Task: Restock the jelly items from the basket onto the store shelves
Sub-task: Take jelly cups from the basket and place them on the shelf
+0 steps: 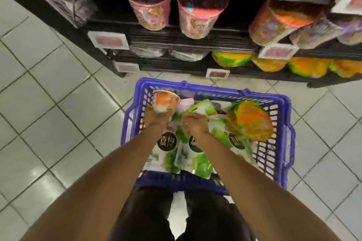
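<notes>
Clamping an orange jelly cup with left hand fingers, right hand fingers curled on a green pouch

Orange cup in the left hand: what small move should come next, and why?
Probably lift the cup clear of the basket and toward the shelves. The left hand grips it at the basket's far-left corner. The right hand is down among the pouches; whether it holds one is unclear.

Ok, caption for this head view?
Left hand grips an orange tub over the blue basket; right hand touches green pouches, shelves ahead.
</notes>
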Tool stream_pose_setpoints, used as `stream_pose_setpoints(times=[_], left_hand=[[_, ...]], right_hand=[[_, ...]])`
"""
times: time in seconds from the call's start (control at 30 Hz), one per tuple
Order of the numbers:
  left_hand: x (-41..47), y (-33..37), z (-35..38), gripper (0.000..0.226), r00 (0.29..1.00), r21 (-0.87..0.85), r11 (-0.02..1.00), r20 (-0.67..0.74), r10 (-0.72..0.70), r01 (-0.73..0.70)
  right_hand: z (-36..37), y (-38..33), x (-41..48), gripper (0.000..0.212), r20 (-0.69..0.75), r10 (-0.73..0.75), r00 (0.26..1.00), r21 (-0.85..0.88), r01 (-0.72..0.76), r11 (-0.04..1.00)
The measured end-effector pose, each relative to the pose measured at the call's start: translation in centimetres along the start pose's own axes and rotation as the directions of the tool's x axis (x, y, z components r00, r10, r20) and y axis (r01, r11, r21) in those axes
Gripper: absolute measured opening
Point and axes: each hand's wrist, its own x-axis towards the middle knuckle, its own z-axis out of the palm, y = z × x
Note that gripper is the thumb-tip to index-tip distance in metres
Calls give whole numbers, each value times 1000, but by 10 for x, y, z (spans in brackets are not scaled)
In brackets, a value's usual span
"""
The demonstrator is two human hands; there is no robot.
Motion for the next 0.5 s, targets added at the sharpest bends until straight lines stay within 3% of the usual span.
stream_pose_setpoints(times=[0.07,0.13,0.2,0.37,0.43,0.5], left_hand=[[-2,4,-1,69,999,95,995,-48,-8,12],[-8,1,-5,66,1000,160,987,-7,-6,7],[-15,1,-14,61,998,166,986,38,-41,35],[-36,-9,-28,80,960,-65,966,141,-241,252],[-44,-20,-30,59,921,-221,915,279,-272,337],[-62,-28,-34,27,854,-336,842,460,-243,421]], right_hand=[[-1,1,0,14,22,29,999,90,-31,995],[-4,1,-8,12,33,47,998,124,-51,991],[-8,-2,-20,11,21,48,999,32,-49,998],[-12,-9,-36,24,-81,-50,995,-268,26,963],[-12,-9,-39,38,-105,-12,994,-299,-20,954],[-13,-3,-44,55,-57,104,993,-152,-112,982]])
